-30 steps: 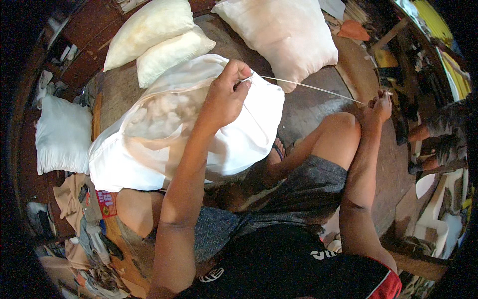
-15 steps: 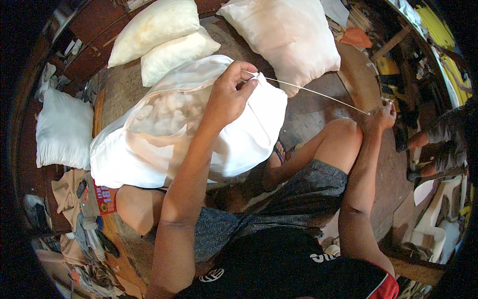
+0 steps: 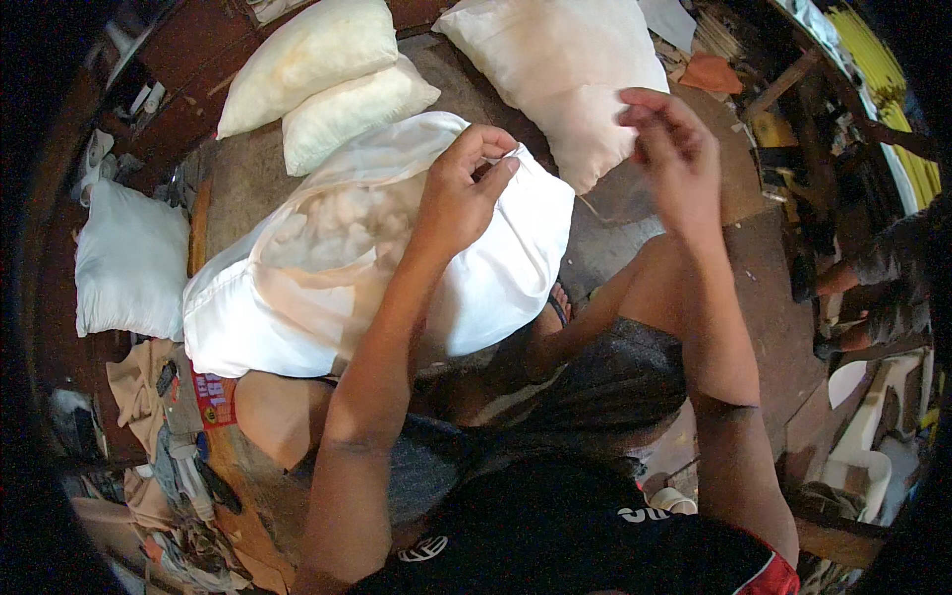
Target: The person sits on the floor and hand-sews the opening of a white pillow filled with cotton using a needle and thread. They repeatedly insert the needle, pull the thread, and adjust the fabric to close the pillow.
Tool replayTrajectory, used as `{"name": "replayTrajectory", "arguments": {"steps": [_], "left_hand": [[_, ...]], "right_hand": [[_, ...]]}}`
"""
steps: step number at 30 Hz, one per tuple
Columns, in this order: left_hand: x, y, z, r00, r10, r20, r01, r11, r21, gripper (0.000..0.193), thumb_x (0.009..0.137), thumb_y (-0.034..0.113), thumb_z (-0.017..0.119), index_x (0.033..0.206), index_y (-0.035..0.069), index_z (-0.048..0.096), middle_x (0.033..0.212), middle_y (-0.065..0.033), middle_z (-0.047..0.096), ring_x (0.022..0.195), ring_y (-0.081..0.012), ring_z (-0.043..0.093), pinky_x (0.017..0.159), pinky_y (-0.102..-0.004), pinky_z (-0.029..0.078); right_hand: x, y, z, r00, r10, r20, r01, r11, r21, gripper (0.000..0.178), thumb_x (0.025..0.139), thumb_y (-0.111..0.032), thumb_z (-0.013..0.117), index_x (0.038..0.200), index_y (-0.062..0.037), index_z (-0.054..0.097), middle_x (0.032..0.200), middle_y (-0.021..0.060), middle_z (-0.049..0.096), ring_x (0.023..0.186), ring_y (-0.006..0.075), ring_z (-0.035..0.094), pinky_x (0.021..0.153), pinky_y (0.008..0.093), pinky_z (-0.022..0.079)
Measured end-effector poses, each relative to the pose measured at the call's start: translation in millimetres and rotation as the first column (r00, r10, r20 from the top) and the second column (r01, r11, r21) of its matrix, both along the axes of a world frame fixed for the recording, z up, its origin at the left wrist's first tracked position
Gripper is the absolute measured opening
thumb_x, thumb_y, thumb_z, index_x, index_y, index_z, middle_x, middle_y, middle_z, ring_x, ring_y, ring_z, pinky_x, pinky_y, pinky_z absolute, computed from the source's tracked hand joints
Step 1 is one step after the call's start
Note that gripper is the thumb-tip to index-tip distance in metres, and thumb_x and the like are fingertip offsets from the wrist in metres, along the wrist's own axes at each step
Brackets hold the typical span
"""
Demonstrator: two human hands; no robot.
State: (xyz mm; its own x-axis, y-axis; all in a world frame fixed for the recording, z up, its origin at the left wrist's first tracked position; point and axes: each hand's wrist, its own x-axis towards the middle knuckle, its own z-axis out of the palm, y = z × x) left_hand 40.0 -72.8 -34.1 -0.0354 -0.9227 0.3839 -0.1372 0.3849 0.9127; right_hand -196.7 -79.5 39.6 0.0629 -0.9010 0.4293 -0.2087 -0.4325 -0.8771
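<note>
White lettering is showing on the front of the black shirt, with a rounded white emblem on its other side; by the wearer's left knee, a red printed sheet is displaying bold characters. Before the person, a big white cover is lying stretched out, holding pale, lumpy stuffing that is showing at its middle. The left hand is pinching the cover's upper right end, thumb and fingers closed on the cloth. The right hand is hovering apart from it, fingers half curled and blurring; I can't tell whether they're gripping anything. Two cream pillows are leaning together beyond the cover, a larger pillow is lying behind the right hand, and a bluish-white pillow is resting at left.
</note>
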Motion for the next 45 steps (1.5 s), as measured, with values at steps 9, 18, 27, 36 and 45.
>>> {"name": "replayTrajectory", "arguments": {"steps": [9,18,27,36,45], "left_hand": [[-4.4,3.5,3.8,0.984,0.099,0.148,-0.096,0.995,-0.023,0.012,0.092,0.010,0.069,0.101,0.004,0.073,0.095,-0.0094,0.073,0.071,-0.0157,0.062,0.068,-0.0303,0.050],[-11.4,5.0,10.8,0.979,0.143,0.146,-0.151,0.987,0.046,0.011,0.091,0.014,0.072,0.095,0.004,0.072,0.082,-0.0071,0.070,0.063,-0.0151,0.058,0.061,-0.0310,0.048],[-14.4,5.4,11.3,0.978,0.144,0.150,-0.154,0.986,0.057,0.010,0.090,0.014,0.072,0.093,0.004,0.071,0.081,-0.0064,0.069,0.066,-0.0147,0.059,0.062,-0.0310,0.048],[-12.7,4.9,7.6,0.985,0.149,0.085,-0.154,0.986,0.056,0.010,0.091,0.013,0.072,0.093,0.004,0.070,0.083,-0.0063,0.069,0.068,-0.0142,0.060,0.064,-0.0308,0.048],[-14.8,3.6,5.6,0.988,0.144,0.051,-0.147,0.988,0.057,0.010,0.090,0.013,0.073,0.093,0.004,0.070,0.083,-0.0055,0.069,0.067,-0.0135,0.059,0.064,-0.0301,0.049]], "right_hand": [[40.5,15.5,-46.5,0.971,0.147,0.191,-0.179,0.971,0.159,0.024,0.102,-0.015,0.063,0.119,-0.0007,0.071,0.095,0.0005,0.070,0.081,0.0074,0.060,0.068,0.0219,0.048],[36.2,7.4,-57.8,0.946,0.081,0.315,-0.131,0.981,0.141,0.024,0.103,-0.020,0.065,0.113,-0.0006,0.073,0.099,0.0051,0.073,0.080,0.0083,0.061,0.067,0.0243,0.049],[40.1,9.2,-59.5,0.948,0.032,0.317,-0.064,0.994,0.091,0.019,0.100,-0.012,0.066,0.106,0.0036,0.074,0.096,0.0079,0.075,0.079,0.0092,0.064,0.070,0.0244,0.052],[48.5,20.8,-54.8,0.978,0.014,0.210,-0.030,0.997,0.072,0.017,0.098,-0.007,0.066,0.107,0.0041,0.075,0.093,0.0065,0.076,0.079,0.0083,0.065,0.071,0.0238,0.052],[48.9,21.5,-54.8,0.981,0.015,0.191,-0.032,0.995,0.090,0.016,0.098,-0.007,0.066,0.106,0.0038,0.075,0.092,0.0059,0.076,0.078,0.0080,0.065,0.071,0.0238,0.052]]}}
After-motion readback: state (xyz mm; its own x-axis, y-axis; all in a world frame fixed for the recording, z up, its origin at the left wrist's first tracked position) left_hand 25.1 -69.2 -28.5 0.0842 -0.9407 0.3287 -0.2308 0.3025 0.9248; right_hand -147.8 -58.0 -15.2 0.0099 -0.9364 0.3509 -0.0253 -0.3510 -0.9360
